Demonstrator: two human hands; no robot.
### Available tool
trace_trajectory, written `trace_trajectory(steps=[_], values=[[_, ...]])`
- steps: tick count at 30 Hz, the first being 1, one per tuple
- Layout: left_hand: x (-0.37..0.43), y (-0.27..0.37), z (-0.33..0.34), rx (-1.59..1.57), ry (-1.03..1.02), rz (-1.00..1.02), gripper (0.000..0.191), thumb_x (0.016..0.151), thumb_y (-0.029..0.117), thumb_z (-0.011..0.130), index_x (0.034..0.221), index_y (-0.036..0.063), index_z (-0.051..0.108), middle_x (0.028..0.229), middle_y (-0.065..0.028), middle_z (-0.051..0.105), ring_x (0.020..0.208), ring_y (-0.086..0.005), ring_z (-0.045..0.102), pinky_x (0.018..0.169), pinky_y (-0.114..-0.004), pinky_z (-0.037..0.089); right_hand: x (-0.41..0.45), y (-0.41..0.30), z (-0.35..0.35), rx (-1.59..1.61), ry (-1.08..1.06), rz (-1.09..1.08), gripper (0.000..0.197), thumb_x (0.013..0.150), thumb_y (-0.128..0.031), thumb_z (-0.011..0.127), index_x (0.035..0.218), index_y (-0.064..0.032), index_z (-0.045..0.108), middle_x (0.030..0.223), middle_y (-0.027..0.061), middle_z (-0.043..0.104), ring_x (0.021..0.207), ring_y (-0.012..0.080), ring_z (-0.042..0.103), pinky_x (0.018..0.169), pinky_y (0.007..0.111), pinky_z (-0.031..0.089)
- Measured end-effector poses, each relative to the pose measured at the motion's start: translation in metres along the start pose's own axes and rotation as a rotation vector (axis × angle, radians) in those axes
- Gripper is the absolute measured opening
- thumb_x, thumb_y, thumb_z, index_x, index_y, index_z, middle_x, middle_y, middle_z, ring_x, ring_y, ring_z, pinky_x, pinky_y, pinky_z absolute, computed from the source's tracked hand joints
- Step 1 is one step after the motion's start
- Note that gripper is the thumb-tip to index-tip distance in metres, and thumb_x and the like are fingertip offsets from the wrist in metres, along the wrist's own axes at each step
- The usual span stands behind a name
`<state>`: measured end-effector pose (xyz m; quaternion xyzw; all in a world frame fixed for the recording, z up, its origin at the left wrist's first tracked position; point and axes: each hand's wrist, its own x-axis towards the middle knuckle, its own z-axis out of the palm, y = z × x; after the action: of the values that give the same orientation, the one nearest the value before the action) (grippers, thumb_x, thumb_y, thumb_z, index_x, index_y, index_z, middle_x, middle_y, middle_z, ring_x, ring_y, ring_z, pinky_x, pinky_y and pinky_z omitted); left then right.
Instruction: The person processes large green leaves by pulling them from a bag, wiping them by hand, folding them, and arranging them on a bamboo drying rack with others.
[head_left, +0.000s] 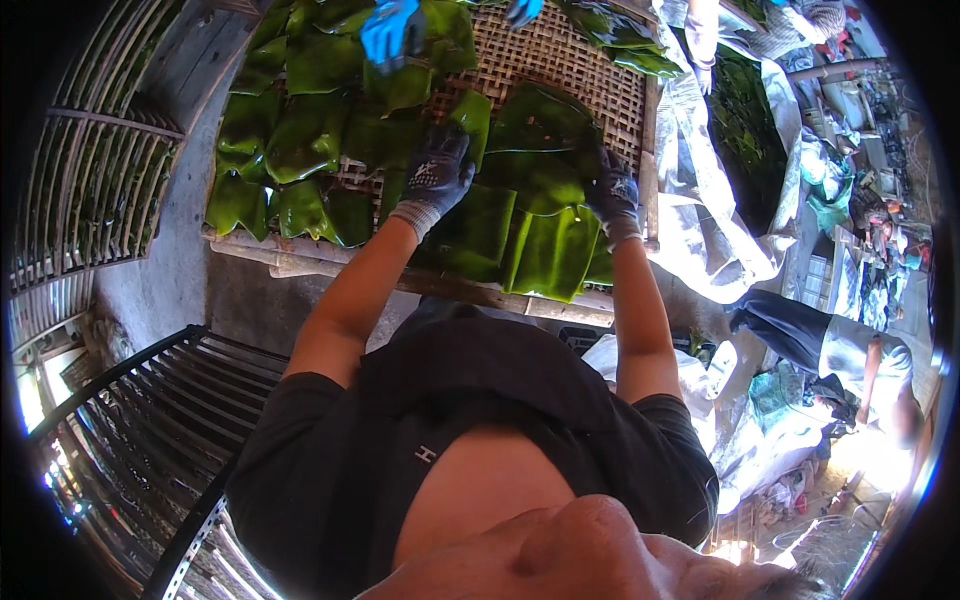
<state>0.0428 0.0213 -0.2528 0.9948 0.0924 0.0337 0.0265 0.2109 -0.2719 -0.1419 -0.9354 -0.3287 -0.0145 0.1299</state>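
Glossy wet green sheets, kelp-like in look, lie in overlapping rows on a woven bamboo mat. My left hand, in a dark glove with a grey cuff, rests among them beside a narrow upturned green piece. Its fingertips blend into the dark sheets, so its grip is unclear. At the right side, my right hand, gloved alike, has the edge of a broad dark green sheet at its thumb and fingers. Several folded sheets lie along the near edge, below my hands.
Another person's blue gloves work at the far side. A white plastic-lined container with dark green sheets stands right of the mat, near another person's arm. Black metal slats lie at left. A bent-over person is at far right.
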Motion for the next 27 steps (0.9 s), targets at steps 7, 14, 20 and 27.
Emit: trace_trajectory(steps=[7,14,20,27], values=[[0.006,0.069,-0.114,-0.457,0.043,0.024,0.056,0.089,0.042,0.064,0.132,0.0062,0.060,0.136,-0.0178,0.059,0.127,-0.0355,0.053,0.111,-0.047,0.040,0.052,0.102,0.041,0.397,0.298,0.110,0.030,0.090,-0.021,0.066,0.117,-0.0108,0.072,0.104,0.0182,0.074,0.098,0.0282,0.072,0.086,0.037,0.055],[0.062,0.164,-0.190,-2.059,-0.285,-0.230,0.053,0.096,0.046,0.065,0.135,0.0105,0.059,0.125,-0.0075,0.065,0.119,-0.0190,0.059,0.102,-0.035,0.047,0.037,-0.039,-0.093,0.433,0.443,0.055,0.032,0.089,-0.017,0.069,0.119,-0.0044,0.069,0.106,0.0169,0.073,0.095,0.0270,0.070,0.084,0.036,0.054],[0.070,0.148,-0.223,-2.200,-0.091,-0.095,0.041,0.096,0.029,0.067,0.128,0.0057,0.060,0.122,-0.0074,0.065,0.113,-0.0194,0.062,0.100,-0.038,0.050,-0.025,-0.079,-0.075,0.161,0.450,-0.369,0.043,0.085,-0.012,0.074,0.127,-0.0071,0.064,0.112,0.0191,0.069,0.097,0.0381,0.067,0.086,0.042,0.055],[0.046,0.135,-0.219,-1.967,-0.239,-0.121,0.039,0.096,0.024,0.066,0.131,0.0075,0.058,0.117,-0.0056,0.066,0.106,-0.0188,0.066,0.090,-0.037,0.058,-0.051,-0.026,-0.078,1.303,0.162,-0.016,0.054,0.097,-0.016,0.067,0.144,0.0015,0.047,0.138,0.0113,0.059,0.124,0.0189,0.056,0.106,0.032,0.045]])
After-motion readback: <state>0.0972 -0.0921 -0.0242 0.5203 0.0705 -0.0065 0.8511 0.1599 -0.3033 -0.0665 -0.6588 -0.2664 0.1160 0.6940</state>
